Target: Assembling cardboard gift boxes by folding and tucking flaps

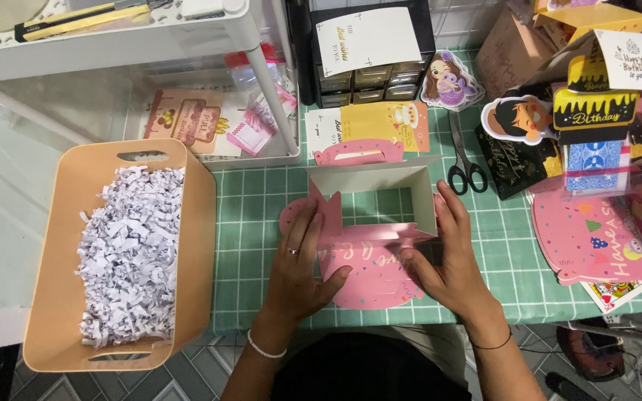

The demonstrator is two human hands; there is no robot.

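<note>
Both hands wrapped on a pink paper box [371, 223] lying sideways on the green mat [507, 252], left hand [302, 260] and right hand [447, 249] at each end, equally close.

Bare green worktop [261, 223] is lying open between the peach bin [198, 245] of shredded paper on the left and the pink gift box [369, 223], leaving a lane running near to far. On the right, a narrower strip is staying free beside the scissors [466, 167], which are blocking the far right. Stacked cards [596, 238] are crowding the right edge, and the black drawer unit [369, 82] is closing off the far side.
</note>
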